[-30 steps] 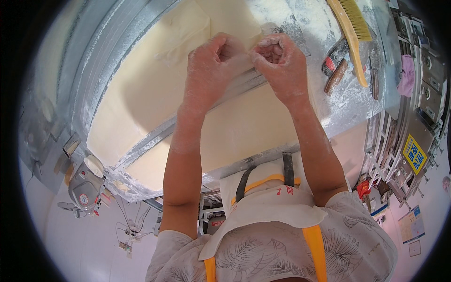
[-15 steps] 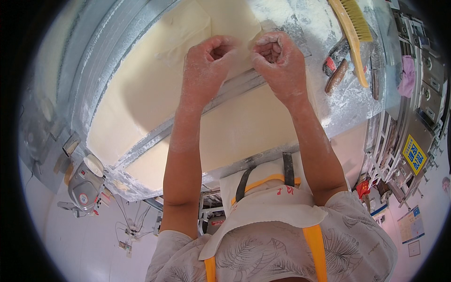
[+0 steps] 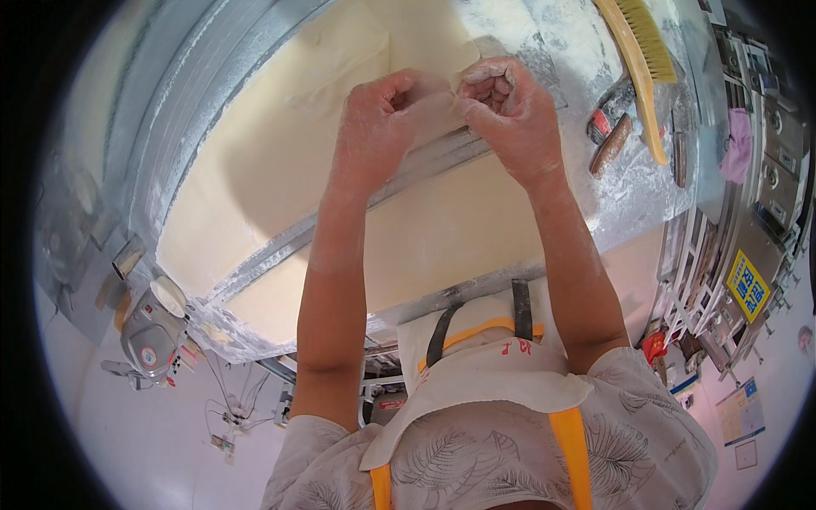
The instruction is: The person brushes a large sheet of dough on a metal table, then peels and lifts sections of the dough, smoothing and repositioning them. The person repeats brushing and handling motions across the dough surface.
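A wide, pale dough sheet [image 3: 263,161] covers the far left of the metal worktable, with a thin upper layer [image 3: 421,38] lying over part of it. At that layer's near right corner, my left hand [image 3: 378,127] is closed on the dough edge, its fingertips partly hidden and slightly blurred. Close beside it, my right hand [image 3: 514,115] curls its fingers in a pinch at the same edge. Flour dusts both hands. Nearer to me lies a separate dough strip [image 3: 450,221], divided from the far sheet by a floury bare gap.
Loose flour [image 3: 552,34] coats the table on the right. There lie a wooden-handled brush [image 3: 637,64], a brown-handled tool [image 3: 610,146] and a dark tool with red on it [image 3: 599,126]. A grey scale-like device [image 3: 153,336] stands at the left end. Metal shelving [image 3: 688,272] stands at right.
My left hand has shifted slightly right, nearer to my right hand, which stays almost in place. The thin dough layer's edge has moved slightly with them.
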The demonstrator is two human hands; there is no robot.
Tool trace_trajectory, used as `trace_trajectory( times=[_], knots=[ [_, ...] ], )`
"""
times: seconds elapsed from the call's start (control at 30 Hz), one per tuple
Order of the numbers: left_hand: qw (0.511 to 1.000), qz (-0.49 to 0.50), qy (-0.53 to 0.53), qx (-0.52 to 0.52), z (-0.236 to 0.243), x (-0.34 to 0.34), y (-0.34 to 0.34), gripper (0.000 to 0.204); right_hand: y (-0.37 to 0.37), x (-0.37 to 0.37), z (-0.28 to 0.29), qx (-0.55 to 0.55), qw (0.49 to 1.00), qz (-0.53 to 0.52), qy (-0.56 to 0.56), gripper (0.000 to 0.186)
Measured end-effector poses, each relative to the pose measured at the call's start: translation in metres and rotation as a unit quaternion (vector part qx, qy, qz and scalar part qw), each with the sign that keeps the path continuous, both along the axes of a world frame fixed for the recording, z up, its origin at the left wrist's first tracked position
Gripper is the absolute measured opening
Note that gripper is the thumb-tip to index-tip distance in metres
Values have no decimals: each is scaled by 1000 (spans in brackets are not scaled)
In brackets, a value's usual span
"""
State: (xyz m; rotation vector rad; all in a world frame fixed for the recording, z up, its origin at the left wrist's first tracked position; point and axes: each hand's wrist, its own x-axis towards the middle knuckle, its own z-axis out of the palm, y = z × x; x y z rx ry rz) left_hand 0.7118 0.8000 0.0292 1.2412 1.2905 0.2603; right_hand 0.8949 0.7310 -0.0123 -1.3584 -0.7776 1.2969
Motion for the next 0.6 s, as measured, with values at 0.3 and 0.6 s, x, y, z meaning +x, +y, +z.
trace_trajectory(
  times=[0.3,0.6],
  knots=[
    [974,193,-116,8,-16,-16,-3,20,4,6,7,-16,999,37,-7,26],
    [979,140,-139,53,-18,-2,-10,18,10,-12,14,-15,999,-1,-28,32]
  ],
)
